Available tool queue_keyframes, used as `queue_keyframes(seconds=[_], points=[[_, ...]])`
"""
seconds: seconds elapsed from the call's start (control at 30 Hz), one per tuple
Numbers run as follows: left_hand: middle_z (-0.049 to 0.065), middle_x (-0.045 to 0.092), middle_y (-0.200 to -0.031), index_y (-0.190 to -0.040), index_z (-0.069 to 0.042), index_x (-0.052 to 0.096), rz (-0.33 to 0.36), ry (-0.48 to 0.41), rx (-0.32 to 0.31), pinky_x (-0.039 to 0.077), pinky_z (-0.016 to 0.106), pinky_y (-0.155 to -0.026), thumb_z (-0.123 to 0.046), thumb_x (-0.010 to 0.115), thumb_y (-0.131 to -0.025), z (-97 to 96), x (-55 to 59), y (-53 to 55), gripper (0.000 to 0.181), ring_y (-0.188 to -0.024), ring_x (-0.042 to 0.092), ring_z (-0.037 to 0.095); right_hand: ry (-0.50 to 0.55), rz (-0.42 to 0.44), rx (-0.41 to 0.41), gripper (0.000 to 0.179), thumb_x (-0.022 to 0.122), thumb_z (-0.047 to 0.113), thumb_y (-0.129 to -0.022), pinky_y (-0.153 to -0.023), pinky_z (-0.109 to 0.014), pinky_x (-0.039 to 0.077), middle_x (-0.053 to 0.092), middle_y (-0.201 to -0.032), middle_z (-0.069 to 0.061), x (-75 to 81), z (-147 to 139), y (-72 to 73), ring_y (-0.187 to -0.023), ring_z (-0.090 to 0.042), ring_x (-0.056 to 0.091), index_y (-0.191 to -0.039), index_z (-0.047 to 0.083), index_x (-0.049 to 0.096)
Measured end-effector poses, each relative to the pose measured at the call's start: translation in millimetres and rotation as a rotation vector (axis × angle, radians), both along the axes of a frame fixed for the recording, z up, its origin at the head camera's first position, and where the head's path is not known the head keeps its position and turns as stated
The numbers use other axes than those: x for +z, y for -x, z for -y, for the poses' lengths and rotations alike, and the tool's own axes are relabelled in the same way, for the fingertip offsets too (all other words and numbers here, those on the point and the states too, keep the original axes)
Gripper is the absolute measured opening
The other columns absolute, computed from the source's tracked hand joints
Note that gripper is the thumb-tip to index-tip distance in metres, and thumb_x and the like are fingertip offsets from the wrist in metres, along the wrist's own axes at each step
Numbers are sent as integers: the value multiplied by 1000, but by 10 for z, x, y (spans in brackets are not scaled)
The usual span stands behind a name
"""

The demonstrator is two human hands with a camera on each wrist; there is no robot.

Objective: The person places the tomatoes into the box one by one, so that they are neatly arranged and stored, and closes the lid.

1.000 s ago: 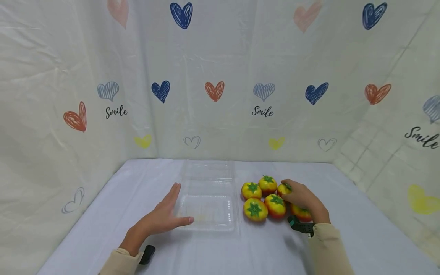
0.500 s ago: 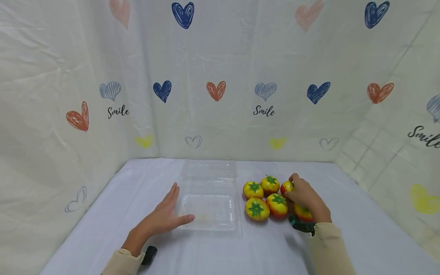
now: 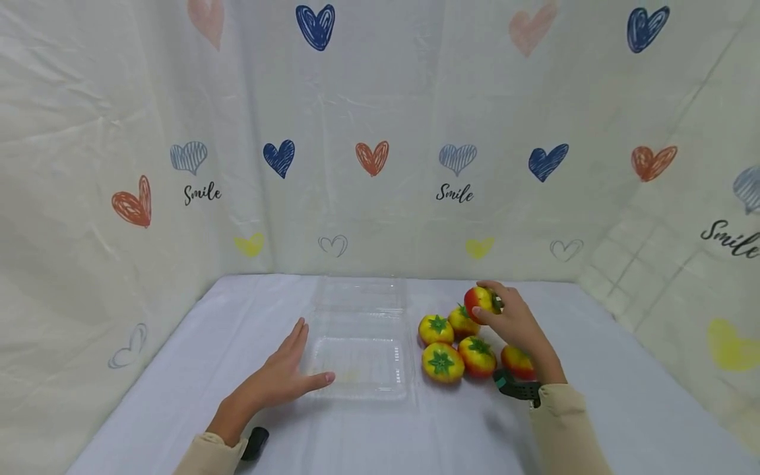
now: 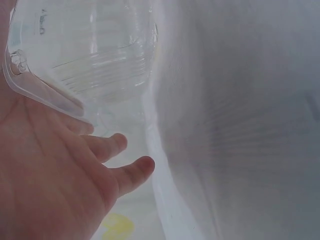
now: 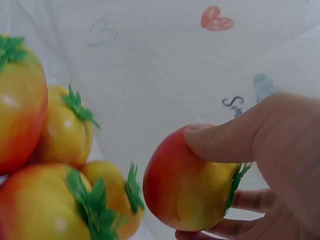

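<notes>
My right hand (image 3: pixel 512 321) grips a red-and-yellow toy tomato (image 3: pixel 479 304) with a green leafy top, raised above the others. In the right wrist view the thumb lies over one side of that tomato (image 5: pixel 187 182) and fingers curl beneath it. My left hand (image 3: pixel 280 373) is spread, fingers straight, at the left side of a clear plastic box (image 3: pixel 356 398) whose lid lies back. The left wrist view shows the fingers beside the clear box wall (image 4: pixel 55 102); whether they touch it I cannot tell.
Several more toy tomatoes (image 3: pixel 443 362) stand in a cluster right of the box. One tomato (image 3: pixel 518 361) lies apart, partly behind the right wrist. A white cloth covers the table (image 3: pixel 451 435). A curtain (image 3: pixel 380 99) printed with hearts hangs behind.
The right hand has taken hold of the rear right tomato and lifted it off the table, slightly leftward. The left hand and the box have stayed in place.
</notes>
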State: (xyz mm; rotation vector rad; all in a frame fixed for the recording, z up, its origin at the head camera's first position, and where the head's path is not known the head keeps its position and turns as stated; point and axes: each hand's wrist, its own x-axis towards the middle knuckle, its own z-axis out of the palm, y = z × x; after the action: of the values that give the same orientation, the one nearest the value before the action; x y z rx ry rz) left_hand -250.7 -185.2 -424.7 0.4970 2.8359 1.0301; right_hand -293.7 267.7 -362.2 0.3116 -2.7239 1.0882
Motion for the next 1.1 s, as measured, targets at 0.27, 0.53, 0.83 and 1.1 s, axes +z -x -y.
queue_keyframes(seconds=[0.27,0.53,0.83,1.1], points=[[16,-4,-179,-170,2,2,-6,16,4,15,68,-125,-65,73,-94,39,36,-15,124,-163,3,40,96,22,54,63,71,29,-105,-106,-67,49,46,-157,-27,107,391,18,-137,-53,49,-158,10,43],[16,-2,-179,-170,2,3,-18,14,16,16,69,-125,-68,73,-92,27,4,-8,126,-163,4,40,131,58,152,63,76,27,-100,-92,-54,61,52,-152,-21,134,839,47,-134,-46,54,-153,12,46],[14,-1,-179,-170,0,3,6,9,42,18,67,-125,-68,74,-91,-27,-5,0,126,-163,7,40,148,33,291,56,81,21,-96,-95,-48,61,61,-140,-16,20,1418,110,-123,-38,62,-143,8,52],[14,1,-179,-171,0,7,16,17,57,20,67,-124,-67,75,-90,-47,-28,14,125,-163,10,41,143,59,336,53,84,13,-93,-93,-46,62,64,-133,-12,-89,1905,86,-119,-34,62,-137,8,56]])
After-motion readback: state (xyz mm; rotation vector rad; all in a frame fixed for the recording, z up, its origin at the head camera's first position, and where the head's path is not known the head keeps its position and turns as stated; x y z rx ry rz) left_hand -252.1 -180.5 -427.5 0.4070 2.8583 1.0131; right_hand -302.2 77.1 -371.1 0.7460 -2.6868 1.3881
